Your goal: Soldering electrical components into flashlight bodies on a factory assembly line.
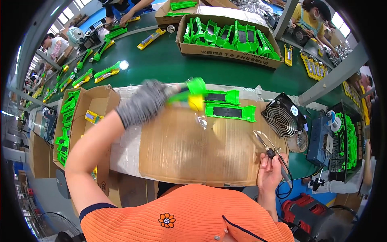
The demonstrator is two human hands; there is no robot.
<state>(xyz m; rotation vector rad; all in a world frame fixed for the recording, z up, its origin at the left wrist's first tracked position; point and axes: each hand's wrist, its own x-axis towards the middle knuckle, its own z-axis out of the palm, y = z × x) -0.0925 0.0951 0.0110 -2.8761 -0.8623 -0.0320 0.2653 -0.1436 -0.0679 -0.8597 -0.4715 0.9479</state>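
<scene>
My left hand (146, 104), in a grey knit glove, is closed on a green and yellow plastic casing (196, 86) above the far left of the cardboard sheet (181, 149). Motion smears the casing and partly the glove. Bare fingers of my right hand (269, 174) grip a soldering iron (270, 153) with a thin curved metal tube, its tip pointing up and away over the sheet's right side. Just right of the held casing, two green casings with dark panels lie side by side: a farther one (229, 97) and a nearer one (248, 114).
A black fan (282, 117) and a blue soldering station (318, 139) stand at right. Cardboard boxes (105, 97) flank my left arm. Across the green bench (149, 62) sits a box (229, 54) of green casings. Green-yellow lights lie far left. Other people work beyond.
</scene>
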